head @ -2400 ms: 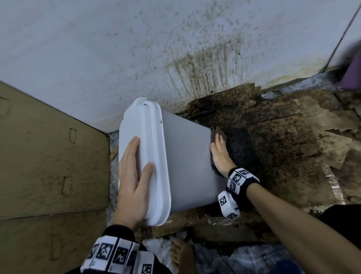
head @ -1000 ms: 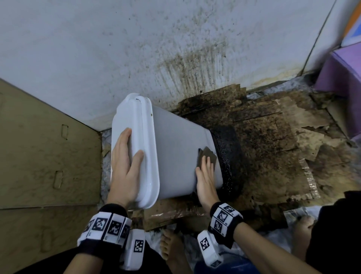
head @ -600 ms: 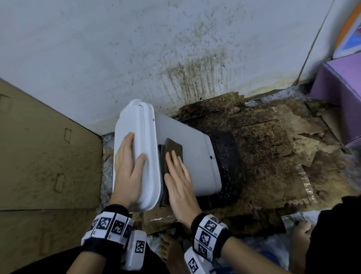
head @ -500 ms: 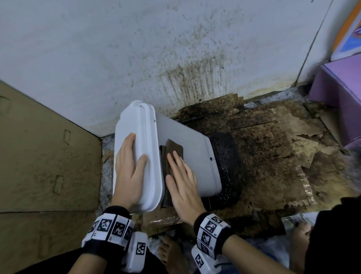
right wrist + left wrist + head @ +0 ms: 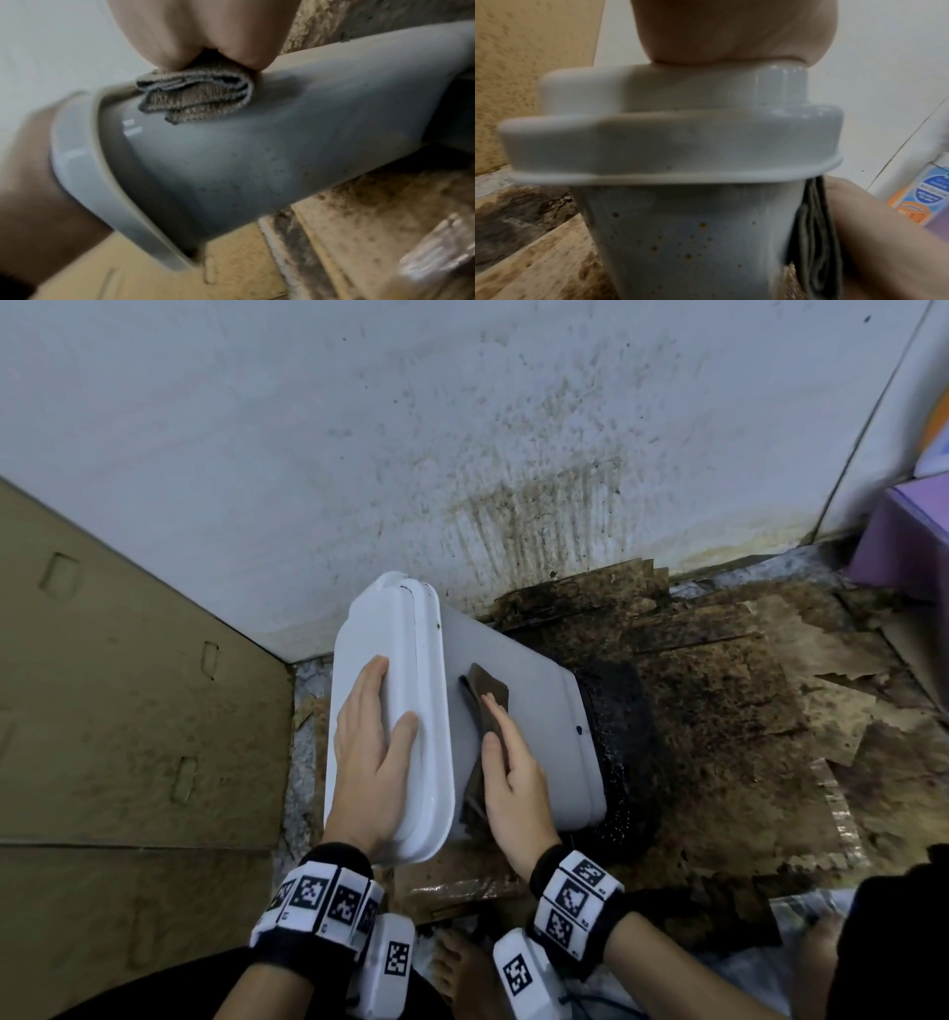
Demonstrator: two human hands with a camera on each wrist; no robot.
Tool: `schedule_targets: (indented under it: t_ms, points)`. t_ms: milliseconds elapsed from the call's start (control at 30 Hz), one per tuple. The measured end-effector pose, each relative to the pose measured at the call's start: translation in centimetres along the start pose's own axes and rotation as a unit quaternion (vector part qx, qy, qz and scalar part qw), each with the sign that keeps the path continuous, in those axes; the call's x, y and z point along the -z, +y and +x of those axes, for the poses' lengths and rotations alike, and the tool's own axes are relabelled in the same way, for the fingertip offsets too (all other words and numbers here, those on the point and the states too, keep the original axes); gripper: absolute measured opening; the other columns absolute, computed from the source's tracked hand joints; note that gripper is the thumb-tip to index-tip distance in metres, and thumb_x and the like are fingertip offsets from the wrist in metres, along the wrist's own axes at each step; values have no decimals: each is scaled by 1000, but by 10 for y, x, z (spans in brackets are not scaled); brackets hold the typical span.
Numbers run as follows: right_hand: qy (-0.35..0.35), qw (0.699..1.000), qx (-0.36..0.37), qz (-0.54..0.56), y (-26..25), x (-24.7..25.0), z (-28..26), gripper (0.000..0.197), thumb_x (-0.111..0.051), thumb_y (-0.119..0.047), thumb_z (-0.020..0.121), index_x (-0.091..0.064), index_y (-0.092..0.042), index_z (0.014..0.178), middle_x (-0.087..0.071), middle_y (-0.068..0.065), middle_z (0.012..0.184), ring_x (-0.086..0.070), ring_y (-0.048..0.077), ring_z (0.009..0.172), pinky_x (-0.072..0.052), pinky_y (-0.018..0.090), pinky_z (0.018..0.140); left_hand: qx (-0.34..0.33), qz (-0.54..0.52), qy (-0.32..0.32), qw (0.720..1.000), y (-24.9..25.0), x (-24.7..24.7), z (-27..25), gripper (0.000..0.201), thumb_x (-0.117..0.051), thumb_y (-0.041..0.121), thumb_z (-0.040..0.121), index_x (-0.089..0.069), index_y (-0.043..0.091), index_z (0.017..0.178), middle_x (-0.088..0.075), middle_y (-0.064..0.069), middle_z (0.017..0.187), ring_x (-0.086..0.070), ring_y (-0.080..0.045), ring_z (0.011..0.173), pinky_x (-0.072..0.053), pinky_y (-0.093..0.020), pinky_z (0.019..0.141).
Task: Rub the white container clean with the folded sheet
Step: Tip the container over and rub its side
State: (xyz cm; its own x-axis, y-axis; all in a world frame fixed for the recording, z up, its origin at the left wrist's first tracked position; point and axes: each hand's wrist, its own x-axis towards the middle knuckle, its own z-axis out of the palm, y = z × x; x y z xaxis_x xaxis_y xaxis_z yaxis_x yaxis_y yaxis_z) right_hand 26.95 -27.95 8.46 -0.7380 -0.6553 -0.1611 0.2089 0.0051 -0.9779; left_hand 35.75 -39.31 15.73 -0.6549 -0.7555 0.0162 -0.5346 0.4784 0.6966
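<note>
The white container (image 5: 518,726) leans tilted on the floor, lid end towards me, its dark grimy base on stained cardboard. My left hand (image 5: 367,737) lies flat on the white lid (image 5: 411,670) and steadies it. My right hand (image 5: 508,762) presses the folded brown sheet (image 5: 485,690) flat against the container's side, just below the lid rim, fingers straight. The right wrist view shows the folded sheet (image 5: 195,97) squeezed under my palm on the grey-white wall (image 5: 257,162). In the left wrist view the lid (image 5: 654,132) sits under my palm, and the container's wall (image 5: 680,243) carries brown specks.
A stained white wall (image 5: 462,454) rises right behind the container. Brown cardboard panels (image 5: 113,711) stand at the left. Wet, dirty cardboard (image 5: 719,711) covers the floor to the right, with a purple box (image 5: 904,541) at the far right. My bare foot (image 5: 462,973) is below.
My right hand has slid the folded sheet from the container's base end up to just below the lid, then back a little. The left hand has stayed on the lid.
</note>
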Motion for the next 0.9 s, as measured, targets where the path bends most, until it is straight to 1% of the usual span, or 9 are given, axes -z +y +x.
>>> schedule_targets:
  t_ms: [100, 233, 367, 433, 533, 700, 767, 833, 900]
  points:
    - [10, 998, -4, 67, -18, -1, 6, 39, -39, -21, 109, -48, -28, 147, -53, -19, 146, -44, -6, 137, -34, 32, 120, -1, -4, -1, 1000, -3, 0, 0, 62, -39, 45, 101, -19, 37, 160, -19, 24, 163, -13, 4, 150, -11, -32, 124]
    - [-37, 995, 35, 91, -43, -8, 9, 42, -38, -23, 110, -42, -28, 151, -50, -18, 149, -42, -2, 140, -34, 30, 118, -9, -5, -8, 1000, 0, -3, 0, 61, -37, 47, 103, -18, 36, 160, -17, 23, 165, -11, 5, 150, -10, -32, 125]
    - [-121, 989, 73, -52, -47, -12, 9, 51, -34, -28, 110, -20, -34, 159, -19, -22, 164, -13, -9, 149, -13, 21, 124, -12, -16, -6, 1000, 4, -6, 1, 52, -25, 39, 105, -17, 38, 157, -19, 18, 166, -13, 6, 151, -12, -37, 127]
    - [-155, 978, 81, -114, -47, -15, 13, 56, -30, -33, 110, -5, -33, 161, -3, -21, 167, 1, -10, 150, -3, 13, 122, -11, -12, -8, 1000, 3, -5, 1, 51, -23, 37, 105, -14, 39, 155, -18, 18, 166, -12, 6, 151, -12, -37, 127]
    - [-181, 966, 83, -168, -52, -19, 27, 61, -27, -37, 110, 7, -31, 160, 11, -18, 167, 8, -9, 149, 5, 4, 113, -9, -14, -10, 1000, 1, -4, 3, 52, -23, 38, 104, -13, 40, 154, -16, 18, 166, -11, 6, 151, -10, -35, 127]
    - [-204, 944, 80, -247, -62, -18, 77, 65, -25, -39, 109, 13, -25, 160, 17, -11, 168, 8, 4, 153, 2, 27, 123, 5, -18, -17, 1000, 0, -5, 5, 57, -23, 43, 103, -16, 37, 160, -14, 20, 167, -8, 7, 151, -6, -31, 127]
    - [-213, 933, 82, -280, -69, -19, 100, 65, -24, -39, 110, 14, -22, 160, 17, -8, 168, 9, 9, 154, 1, 33, 125, 7, -13, -19, 1000, 0, -5, 5, 58, -23, 44, 103, -16, 34, 161, -14, 21, 167, -7, 7, 151, -5, -31, 127]
    - [-222, 920, 91, -309, -80, -18, 118, 64, -25, -36, 110, 12, -17, 160, 13, -3, 169, 7, 13, 155, 2, 31, 125, 5, -9, -18, 1000, 0, -5, 6, 59, -23, 43, 104, -16, 33, 161, -14, 20, 167, -7, 8, 151, -5, -31, 127]
    - [-232, 911, 95, -328, -91, -16, 128, 62, -25, -33, 111, 8, -13, 160, 8, 0, 169, 5, 14, 155, 3, 23, 120, 4, -6, -17, 1000, 0, -6, 6, 59, -23, 42, 104, -17, 32, 161, -14, 20, 167, -6, 8, 151, -4, -30, 126]
